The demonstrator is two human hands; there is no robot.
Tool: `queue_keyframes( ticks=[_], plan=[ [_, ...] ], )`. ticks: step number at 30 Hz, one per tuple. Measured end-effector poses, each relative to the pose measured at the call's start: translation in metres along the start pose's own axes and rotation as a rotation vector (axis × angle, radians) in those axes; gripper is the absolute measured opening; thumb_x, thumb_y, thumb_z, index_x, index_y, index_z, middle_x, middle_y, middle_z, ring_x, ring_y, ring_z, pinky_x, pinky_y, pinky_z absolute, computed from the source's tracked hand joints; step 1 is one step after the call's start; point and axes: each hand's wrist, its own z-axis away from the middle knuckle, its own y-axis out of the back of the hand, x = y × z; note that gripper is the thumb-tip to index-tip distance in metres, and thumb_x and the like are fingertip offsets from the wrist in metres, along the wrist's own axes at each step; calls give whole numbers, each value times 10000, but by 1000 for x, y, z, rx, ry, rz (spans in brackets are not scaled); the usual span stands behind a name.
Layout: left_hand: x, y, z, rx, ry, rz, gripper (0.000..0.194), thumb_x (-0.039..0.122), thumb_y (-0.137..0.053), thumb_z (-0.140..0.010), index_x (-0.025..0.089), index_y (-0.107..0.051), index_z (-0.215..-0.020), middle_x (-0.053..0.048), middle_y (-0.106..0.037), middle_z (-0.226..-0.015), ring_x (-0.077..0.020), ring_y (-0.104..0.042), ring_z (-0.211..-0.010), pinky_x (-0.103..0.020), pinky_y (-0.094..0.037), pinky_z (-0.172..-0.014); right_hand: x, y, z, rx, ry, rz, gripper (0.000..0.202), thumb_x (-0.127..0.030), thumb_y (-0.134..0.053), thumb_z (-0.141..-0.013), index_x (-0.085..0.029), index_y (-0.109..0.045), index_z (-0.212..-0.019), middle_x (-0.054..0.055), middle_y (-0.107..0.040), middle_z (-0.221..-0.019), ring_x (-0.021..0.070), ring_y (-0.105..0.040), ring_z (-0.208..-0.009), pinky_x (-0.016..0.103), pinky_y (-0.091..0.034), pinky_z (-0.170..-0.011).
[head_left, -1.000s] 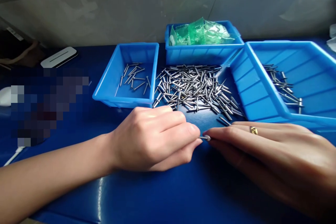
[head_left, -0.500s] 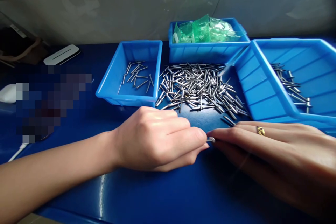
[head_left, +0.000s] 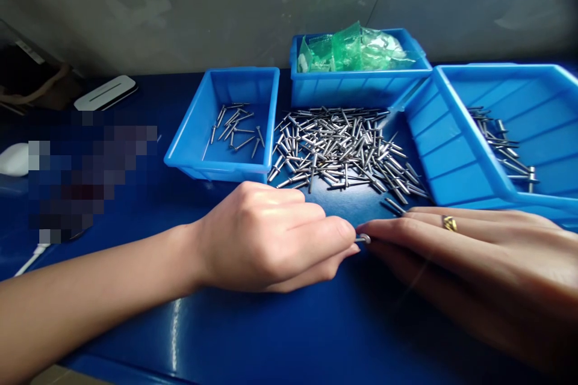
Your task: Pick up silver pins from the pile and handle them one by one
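My left hand (head_left: 275, 240) is closed, thumb and fingers pinching a small metal screw (head_left: 365, 239) whose rounded head and a bit of shank stick out. Most of its shank is hidden in the fingers. My right hand (head_left: 469, 258), with a gold ring, meets it from the right, its index fingertip and thumb at the screw head and its fingers pressed together. A metal rivet (head_left: 392, 206) lies by its fingers; whether they touch it I cannot tell. Behind both hands spreads a mixed pile of rivets and screws (head_left: 343, 147) on the blue table (head_left: 280, 337).
Several screws lie in the left blue bin (head_left: 180, 153). The right blue bin (head_left: 456, 144) holds several rivets. A back bin (head_left: 352, 87) contains green plastic bags (head_left: 347, 51). At left are a white device (head_left: 106, 93), a blurred-out object and a white cable (head_left: 29, 261).
Both hands keep the same hold at the screw. The whole view has shifted very slightly; nothing else visibly moves.
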Motion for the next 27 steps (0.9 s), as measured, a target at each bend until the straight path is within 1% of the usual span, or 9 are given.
queue_keyframes(
  ticks=[2, 5, 7, 9, 12, 15, 20, 24, 27],
  plan=[
    [0, 1, 0, -1, 0, -2, 420, 176, -624, -1348, 178, -887, -1021, 30, -826, -788, -124, -693, -631, -269, -596, -654, 1, -1, 5, 21, -10, 46, 253, -216, -650, -1276, -343, -805, -1122, -4, -832, -874, 240, -792, -644, 380, -554, -528],
    [0, 1, 0, -2, -3, -2, 430, 175, -616, -1351, 174, -888, -1018, 29, -821, -786, -127, -689, -630, -275, -595, -649, 0, -4, 14, 36, -35, 103, 72, -441, -875, -1193, -394, -928, -1207, 14, -856, -894, 304, -861, -753, 386, -635, -580],
    [0, 1, 0, -4, -6, 3, 440, 173, -606, -1355, 167, -891, -1020, 25, -821, -787, -129, -688, -630, -284, -590, -644, -1, -7, 20, 23, -54, 104, 148, -536, -931, -1153, -398, -953, -1203, 27, -855, -889, 326, -877, -791, 389, -661, -602],
    [0, 0, 0, -7, -5, 4, 448, 177, -595, -1362, 167, -893, -1028, 26, -823, -787, -129, -685, -629, -285, -587, -642, -3, -9, 22, 17, -74, 97, 175, -561, -929, -1153, -392, -955, -1188, 35, -850, -881, 329, -882, -800, 384, -668, -608],
    [0, 0, 0, -9, -4, 2, 457, 192, -591, -1371, 174, -893, -1028, 30, -821, -786, -130, -686, -627, -287, -589, -640, -4, -9, 21, 20, -108, 96, 162, -539, -922, -1160, -381, -949, -1183, 38, -843, -868, 327, -882, -788, 377, -666, -606],
    [0, 1, 1, -9, 2, 9, 470, 208, -592, -1378, 165, -890, -1017, 23, -810, -783, -139, -699, -627, -298, -586, -637, -3, -7, 14, 25, -107, 98, 100, -421, -847, -1209, -366, -928, -1194, 34, -853, -878, 303, -867, -742, 369, -642, -590],
    [0, 0, 1, 6, 11, 18, 451, 221, -623, -1379, 168, -859, -997, 10, -850, -816, -137, -725, -603, -317, -561, -621, 1, 4, 0, 6, -7, 89, 315, -139, -553, -1289, -316, -801, -1204, 32, -888, -943, 228, -809, -650, 360, -553, -559],
    [-1, -1, 0, 13, 17, 28, 496, 236, -587, -1400, 178, -834, -973, 16, -852, -806, -135, -751, -612, -309, -585, -623, 2, 10, -2, -2, -32, 54, 291, -159, -538, -1299, -335, -761, -1238, 19, -884, -960, 245, -828, -692, 371, -542, -569],
    [0, -2, -1, 47, 19, 36, 373, 257, -642, -1394, 148, -896, -1144, -14, -922, -925, -155, -873, -751, -280, -688, -735, 0, 8, 1, -20, -58, -46, 276, -211, -539, -1319, -343, -729, -1168, -4, -855, -922, 229, -784, -639, 356, -528, -542]
  ],
)
